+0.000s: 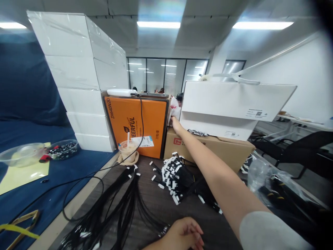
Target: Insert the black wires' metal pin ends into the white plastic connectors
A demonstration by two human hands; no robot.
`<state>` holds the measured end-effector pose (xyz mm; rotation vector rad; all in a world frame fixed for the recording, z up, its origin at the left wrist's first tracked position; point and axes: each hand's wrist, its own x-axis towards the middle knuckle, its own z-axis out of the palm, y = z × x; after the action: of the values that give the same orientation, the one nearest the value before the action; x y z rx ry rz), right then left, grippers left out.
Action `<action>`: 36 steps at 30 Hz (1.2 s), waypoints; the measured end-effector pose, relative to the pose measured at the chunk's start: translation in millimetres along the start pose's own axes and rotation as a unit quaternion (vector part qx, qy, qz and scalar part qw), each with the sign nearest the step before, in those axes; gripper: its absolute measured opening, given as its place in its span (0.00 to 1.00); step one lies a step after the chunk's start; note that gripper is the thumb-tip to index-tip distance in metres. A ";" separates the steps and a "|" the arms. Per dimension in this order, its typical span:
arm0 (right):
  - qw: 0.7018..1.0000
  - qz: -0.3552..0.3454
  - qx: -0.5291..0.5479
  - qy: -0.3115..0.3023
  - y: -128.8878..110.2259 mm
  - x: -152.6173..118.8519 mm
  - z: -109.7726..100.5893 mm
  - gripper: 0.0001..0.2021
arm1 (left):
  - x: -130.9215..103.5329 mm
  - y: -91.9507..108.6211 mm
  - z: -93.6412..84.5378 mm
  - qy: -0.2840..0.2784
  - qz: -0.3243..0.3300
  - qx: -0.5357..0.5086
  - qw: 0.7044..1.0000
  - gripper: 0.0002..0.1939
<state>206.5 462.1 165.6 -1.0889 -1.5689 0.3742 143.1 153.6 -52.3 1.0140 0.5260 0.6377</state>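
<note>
My right arm stretches far forward, and my right hand (176, 125) is in the gap between an orange carton (153, 121) and stacked white boxes. Its fingers look closed at the lower part of a white plastic packet with red print (175, 108); the fingertips are partly hidden. Low in the middle, my left hand (182, 234) hovers by the dark table with loosely curled fingers, apart and with nothing in them. Near it lies a bundle of black cables (132, 198). Another heap of black cables with white connectors (171, 177) lies beneath my right forearm.
White boxes (75, 73) tower at left; more white boxes (221, 97) rest on a brown carton (210, 147). A drink cup (127, 151) stands before the orange carton. A black cord (104, 169) crosses leftward. Plastic tubs (63, 149) and bagged cables (275, 187) flank the table.
</note>
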 end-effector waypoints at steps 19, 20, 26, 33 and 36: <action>0.876 -0.238 -0.335 -0.253 -54.4 -205.2 -111.9 0.12 | -8.0 8.5 5.3 -0.001 0.009 0.014 1.000 0.26; 0.869 -0.244 -0.339 -0.267 -52.5 -220.5 -124.8 0.11 | -9.2 10.0 6.2 0.004 0.011 0.016 1.000 0.24; 0.860 -0.184 -0.371 -0.299 -39.6 -307.1 -211.1 0.09 | -15.3 20.5 9.8 0.012 0.004 0.062 0.998 0.14; 0.850 -0.158 -0.294 -0.407 -51.5 -406.1 -237.0 0.31 | -19.0 27.7 18.9 0.005 -0.010 0.151 0.989 0.08; 0.836 -0.142 -0.290 -0.445 -39.2 -438.9 -233.4 0.51 | -18.4 28.3 22.3 0.016 -0.019 0.156 0.987 0.10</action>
<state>371.9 20.5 3.4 -1.1623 -2.7770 0.1987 138.3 137.9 -15.3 1.2867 0.6873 0.5472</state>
